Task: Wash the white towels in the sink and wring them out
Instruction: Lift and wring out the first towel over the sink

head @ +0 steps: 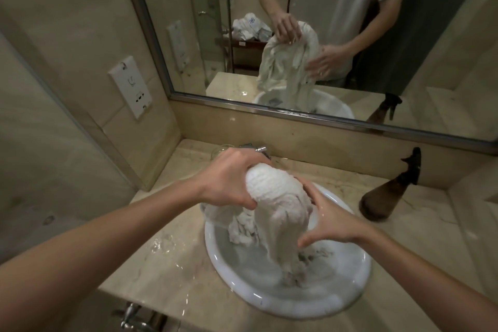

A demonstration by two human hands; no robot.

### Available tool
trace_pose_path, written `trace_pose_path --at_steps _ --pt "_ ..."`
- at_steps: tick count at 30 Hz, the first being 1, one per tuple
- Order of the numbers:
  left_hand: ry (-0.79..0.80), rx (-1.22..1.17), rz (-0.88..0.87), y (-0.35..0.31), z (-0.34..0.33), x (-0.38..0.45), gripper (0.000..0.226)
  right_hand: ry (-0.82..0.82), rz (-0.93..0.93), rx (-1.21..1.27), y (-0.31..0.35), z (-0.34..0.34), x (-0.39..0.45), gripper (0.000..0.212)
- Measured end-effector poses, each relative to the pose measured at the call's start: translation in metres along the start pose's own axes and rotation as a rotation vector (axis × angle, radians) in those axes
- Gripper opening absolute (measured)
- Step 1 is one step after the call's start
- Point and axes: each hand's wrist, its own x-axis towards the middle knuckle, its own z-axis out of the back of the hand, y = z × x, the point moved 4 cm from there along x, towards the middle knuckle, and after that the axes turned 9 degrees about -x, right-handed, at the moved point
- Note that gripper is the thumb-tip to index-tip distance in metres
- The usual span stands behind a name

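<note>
A wet white towel [280, 207] hangs in a thick bunch over the round white sink [223, 259], its lower end trailing into the basin. My left hand [229, 178] grips the top of the bunch from the left. On the towel's right side my right hand [331, 221] is wrapped around it lower down, thumb toward me. Most of the faucet [258, 149] is hidden behind my left hand.
A brown spray bottle [388, 191] with a black nozzle stands on the marble counter right of the sink. Water is splashed on the counter [167, 245] left of the basin. A wall mirror [323, 35] rises behind the counter, and a socket plate [130, 86] is on the left wall.
</note>
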Motion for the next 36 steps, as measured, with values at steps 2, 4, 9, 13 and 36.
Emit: trace_pose_path --at_steps 2,4,9,13,36 --pt "-0.027 -0.052 0.013 -0.004 0.008 0.000 0.072 -0.056 0.006 -0.013 -0.015 -0.012 0.004 0.141" --pt "-0.060 -0.119 0.016 -0.009 0.013 0.001 0.071 -0.152 0.026 0.092 -0.016 -0.020 0.014 0.126" --pt "-0.132 -0.317 0.060 -0.009 0.017 0.000 0.066 -0.288 0.029 0.227 0.000 -0.029 0.030 0.085" --pt "-0.126 -0.397 0.081 0.002 0.017 -0.005 0.064 -0.314 0.104 0.209 0.011 -0.016 0.029 0.067" --pt "0.507 -0.670 0.266 0.029 -0.014 -0.011 0.067 -0.460 0.263 -0.458 0.063 0.083 0.013 0.041"
